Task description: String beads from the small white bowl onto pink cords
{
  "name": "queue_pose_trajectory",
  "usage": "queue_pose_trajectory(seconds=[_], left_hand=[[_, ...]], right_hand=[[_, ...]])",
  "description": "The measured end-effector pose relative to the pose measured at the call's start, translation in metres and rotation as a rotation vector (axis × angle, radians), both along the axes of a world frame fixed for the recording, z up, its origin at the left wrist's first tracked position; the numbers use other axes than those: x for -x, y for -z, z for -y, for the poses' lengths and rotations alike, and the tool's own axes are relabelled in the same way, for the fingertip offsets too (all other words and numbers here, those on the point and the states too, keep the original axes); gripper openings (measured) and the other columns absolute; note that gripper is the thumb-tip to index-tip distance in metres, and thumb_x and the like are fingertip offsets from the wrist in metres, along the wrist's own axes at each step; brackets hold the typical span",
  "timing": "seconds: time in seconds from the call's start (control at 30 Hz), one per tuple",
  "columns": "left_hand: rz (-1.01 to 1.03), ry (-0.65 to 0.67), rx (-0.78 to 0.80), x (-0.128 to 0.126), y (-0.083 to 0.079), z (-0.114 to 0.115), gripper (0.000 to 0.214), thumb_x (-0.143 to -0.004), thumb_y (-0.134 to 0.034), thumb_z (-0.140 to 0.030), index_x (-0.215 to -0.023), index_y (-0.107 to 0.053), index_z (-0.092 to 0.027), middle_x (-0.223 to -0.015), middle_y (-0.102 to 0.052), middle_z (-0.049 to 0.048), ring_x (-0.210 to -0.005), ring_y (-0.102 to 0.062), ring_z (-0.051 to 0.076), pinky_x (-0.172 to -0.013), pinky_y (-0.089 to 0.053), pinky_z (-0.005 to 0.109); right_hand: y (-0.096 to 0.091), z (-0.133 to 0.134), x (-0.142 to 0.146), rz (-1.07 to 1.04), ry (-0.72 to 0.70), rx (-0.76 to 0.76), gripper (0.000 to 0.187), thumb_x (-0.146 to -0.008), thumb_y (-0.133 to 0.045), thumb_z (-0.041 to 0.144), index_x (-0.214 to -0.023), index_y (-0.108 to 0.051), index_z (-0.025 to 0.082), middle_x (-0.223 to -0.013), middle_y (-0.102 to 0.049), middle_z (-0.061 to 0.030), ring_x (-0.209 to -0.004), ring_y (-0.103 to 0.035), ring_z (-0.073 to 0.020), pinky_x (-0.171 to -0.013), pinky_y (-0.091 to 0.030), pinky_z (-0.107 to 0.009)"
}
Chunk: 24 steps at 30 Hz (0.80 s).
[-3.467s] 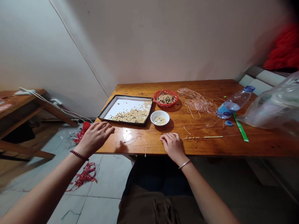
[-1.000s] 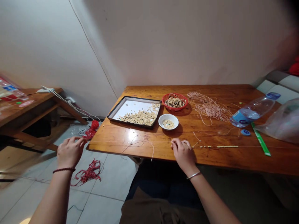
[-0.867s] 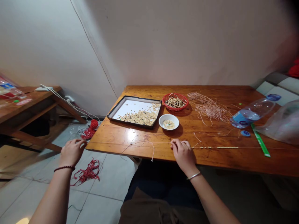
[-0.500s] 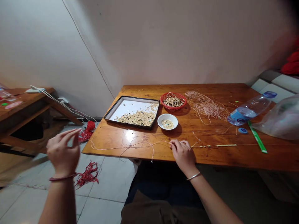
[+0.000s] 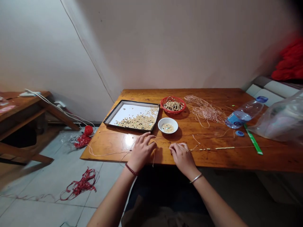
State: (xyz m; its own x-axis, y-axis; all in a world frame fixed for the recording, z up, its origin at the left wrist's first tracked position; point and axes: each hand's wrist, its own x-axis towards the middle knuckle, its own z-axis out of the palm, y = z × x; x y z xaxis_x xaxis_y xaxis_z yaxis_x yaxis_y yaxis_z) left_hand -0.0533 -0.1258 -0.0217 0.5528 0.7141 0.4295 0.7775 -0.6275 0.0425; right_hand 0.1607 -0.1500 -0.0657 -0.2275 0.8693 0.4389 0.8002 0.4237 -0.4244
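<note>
My right hand (image 5: 183,157) rests at the table's front edge, its fingers pinched on a thin pale cord. To its right the cord runs on with a few spaced beads and a close row of pale beads (image 5: 224,148). My left hand (image 5: 142,150) hovers over the table a short way to the left, fingers apart, with no object visible in it. Under and beside it trails the loose part of the cord (image 5: 104,155), partly hidden by the hand. Just beyond my hands stand a small white bowl (image 5: 175,127) of beads and a black-rimmed tray (image 5: 125,111) of loose beads.
Behind the bowl sits a red basket (image 5: 182,110) of strung beads. A tangle of pink cord (image 5: 208,110), a tilted plastic bottle (image 5: 246,112), its blue cap (image 5: 239,133), a green strip (image 5: 253,140) and a plastic bag (image 5: 281,116) lie to the right. Red ribbon (image 5: 84,183) lies on the floor.
My left hand has swung right, from beyond the table's left side to over the cord near my right hand, and its fingers have spread. My right hand keeps its pinch.
</note>
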Motion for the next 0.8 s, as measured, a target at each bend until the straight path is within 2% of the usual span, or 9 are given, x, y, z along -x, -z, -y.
queue_pose_trajectory(seconds=[0.13, 0.27, 0.5, 0.6, 0.7, 0.8], left_hand=[[-0.114, -0.135, -0.113, 0.054, -0.015, 0.004, 0.008, -0.086, -0.06, -0.024, -0.088, -0.068, -0.027, -0.126, -0.059, 0.0029, -0.128, -0.041, 0.03, -0.099, -0.036, 0.05], [-0.204, -0.266, -0.217, 0.118, -0.026, 0.005, 0.01, -0.085, -0.061, -0.026, -0.091, -0.067, -0.031, -0.128, -0.057, -0.0004, -0.131, -0.038, 0.03, -0.1, -0.033, 0.049], [-0.321, -0.496, -0.209, 0.223, -0.043, 0.01, 0.014, -0.088, -0.056, -0.027, -0.082, -0.069, -0.026, -0.123, -0.06, 0.0042, -0.132, -0.036, 0.03, -0.102, -0.028, 0.047], [-0.379, -0.599, -0.215, 0.26, -0.043, 0.009, 0.021, -0.088, -0.053, -0.032, -0.077, -0.068, -0.023, -0.117, -0.063, 0.0046, -0.127, -0.039, 0.031, -0.097, -0.031, 0.045], [-0.469, -0.634, -0.133, 0.292, -0.036, 0.007, 0.022, -0.089, -0.05, -0.034, -0.084, -0.069, -0.023, -0.108, -0.066, 0.0032, -0.112, -0.049, 0.025, -0.087, -0.036, 0.036], [-0.45, -0.699, -0.075, 0.309, -0.031, 0.004, 0.025, -0.089, -0.048, -0.033, -0.083, -0.069, -0.021, -0.105, -0.068, 0.0038, -0.108, -0.05, 0.024, -0.083, -0.037, 0.033]], right_hand=[[0.002, -0.001, -0.001, -0.01, 0.031, -0.017, 0.015, -0.095, -0.043, 0.022, -0.084, -0.053, 0.02, -0.08, -0.067, -0.0028, -0.073, -0.058, -0.0172, -0.086, -0.034, -0.035], [0.005, -0.002, -0.003, -0.007, 0.047, -0.023, 0.013, -0.095, -0.044, 0.023, -0.086, -0.054, 0.02, -0.079, -0.067, -0.0026, -0.074, -0.058, -0.0175, -0.087, -0.033, -0.035], [0.004, -0.001, -0.002, -0.017, 0.078, -0.042, 0.015, -0.095, -0.043, 0.023, -0.084, -0.053, 0.019, -0.077, -0.066, -0.0025, -0.071, -0.059, -0.0162, -0.085, -0.034, -0.034], [0.004, -0.002, -0.003, -0.01, 0.074, -0.047, 0.016, -0.095, -0.043, 0.024, -0.084, -0.054, 0.019, -0.077, -0.066, -0.0028, -0.071, -0.059, -0.0164, -0.085, -0.034, -0.034], [0.006, -0.002, -0.003, -0.001, 0.056, -0.041, 0.016, -0.095, -0.043, 0.025, -0.084, -0.055, 0.02, -0.078, -0.067, -0.0033, -0.073, -0.058, -0.0173, -0.086, -0.033, -0.035], [0.007, -0.002, -0.003, 0.003, 0.039, -0.03, 0.015, -0.094, -0.045, 0.025, -0.085, -0.056, 0.02, -0.079, -0.066, -0.0034, -0.074, -0.057, -0.0179, -0.086, -0.033, -0.035]])
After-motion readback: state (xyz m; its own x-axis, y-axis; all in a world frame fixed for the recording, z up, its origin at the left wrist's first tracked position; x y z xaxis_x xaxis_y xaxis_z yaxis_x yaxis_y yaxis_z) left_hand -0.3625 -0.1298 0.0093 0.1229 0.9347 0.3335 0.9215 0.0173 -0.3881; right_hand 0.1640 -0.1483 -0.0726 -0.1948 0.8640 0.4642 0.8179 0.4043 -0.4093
